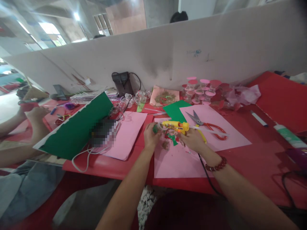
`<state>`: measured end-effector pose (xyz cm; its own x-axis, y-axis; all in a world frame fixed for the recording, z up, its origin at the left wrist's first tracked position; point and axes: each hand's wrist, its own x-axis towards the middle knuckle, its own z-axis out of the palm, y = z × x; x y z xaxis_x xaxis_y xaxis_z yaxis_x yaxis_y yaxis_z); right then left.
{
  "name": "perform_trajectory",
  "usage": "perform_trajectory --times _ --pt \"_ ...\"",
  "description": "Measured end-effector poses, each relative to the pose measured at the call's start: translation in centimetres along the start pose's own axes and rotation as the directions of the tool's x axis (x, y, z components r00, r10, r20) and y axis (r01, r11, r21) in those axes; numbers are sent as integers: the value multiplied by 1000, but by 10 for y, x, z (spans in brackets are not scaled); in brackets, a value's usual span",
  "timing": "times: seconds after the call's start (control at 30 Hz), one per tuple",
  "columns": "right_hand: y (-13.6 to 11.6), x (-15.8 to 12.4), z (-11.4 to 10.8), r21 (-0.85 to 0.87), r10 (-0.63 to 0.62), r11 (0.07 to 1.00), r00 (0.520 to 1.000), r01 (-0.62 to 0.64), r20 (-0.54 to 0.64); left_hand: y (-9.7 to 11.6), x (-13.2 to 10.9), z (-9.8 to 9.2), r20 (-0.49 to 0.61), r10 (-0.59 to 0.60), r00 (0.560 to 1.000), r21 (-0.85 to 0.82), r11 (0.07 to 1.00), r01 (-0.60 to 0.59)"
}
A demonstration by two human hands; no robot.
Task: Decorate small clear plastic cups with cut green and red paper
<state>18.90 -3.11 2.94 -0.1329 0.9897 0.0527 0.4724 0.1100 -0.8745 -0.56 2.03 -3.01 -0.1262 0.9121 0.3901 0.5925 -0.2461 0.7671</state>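
Note:
My right hand [192,139] is closed round a yellow glue gun [176,125], its nozzle pointing left toward my left hand. My left hand [150,135] is closed on a small clear piece with a green bit [155,128] at the nozzle's tip. Both hands hover over a pink paper sheet [177,159] with small red and green scraps [172,138] on it. The gun's black cord [206,174] runs down past my right wrist, which wears a red bead bracelet.
Red-handled scissors [208,124] lie on a second pink sheet to the right. Small clear cups with pink lids [200,91] stand at the back. A green board [76,127] leans at left. Another person's arms [24,127] work at far left. A marker [259,118] and glue tube [289,135] lie right.

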Motion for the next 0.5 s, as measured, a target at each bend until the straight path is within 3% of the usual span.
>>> perform_trajectory --times 0.23,0.5 --pt "20 4 7 119 -1 993 1000 -2 26 3 0 -2 -11 -31 999 -26 999 31" --pt "9 1 4 59 8 998 999 -11 44 4 0 -2 -35 -62 997 -50 997 60"
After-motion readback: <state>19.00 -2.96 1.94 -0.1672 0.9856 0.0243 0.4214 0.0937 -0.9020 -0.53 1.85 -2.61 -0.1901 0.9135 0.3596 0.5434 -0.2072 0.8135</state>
